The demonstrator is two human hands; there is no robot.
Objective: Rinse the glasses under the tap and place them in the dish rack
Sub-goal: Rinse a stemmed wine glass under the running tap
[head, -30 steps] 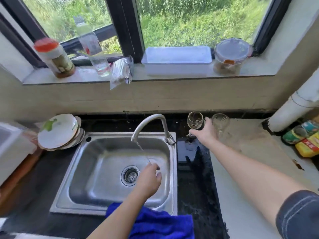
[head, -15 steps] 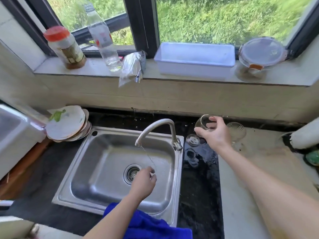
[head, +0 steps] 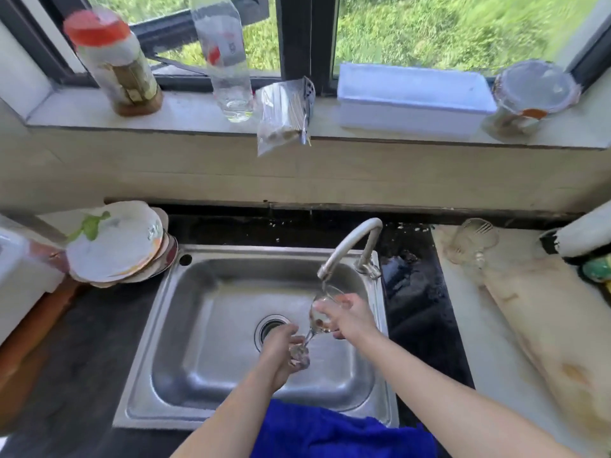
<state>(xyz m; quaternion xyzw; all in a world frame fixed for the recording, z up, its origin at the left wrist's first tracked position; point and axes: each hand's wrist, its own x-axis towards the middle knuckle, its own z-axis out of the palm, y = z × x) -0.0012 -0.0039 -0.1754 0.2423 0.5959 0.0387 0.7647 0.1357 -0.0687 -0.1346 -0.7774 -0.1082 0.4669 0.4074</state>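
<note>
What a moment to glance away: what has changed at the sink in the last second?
The right hand took one stemmed glass from the counter and carried it left, under the running tap, holding its bowl. The left hand, earlier bare under the stream, now grips the glass's foot. The second glass and the stacked plates stayed put.

Sunlit kitchen corner under a window.
A dark-framed window [head: 294,38] looks onto bright green grass [head: 446,28]; below it run a pale stone sill [head: 188,110], a beige wall [head: 363,173] and a black countertop [head: 420,292].
</note>
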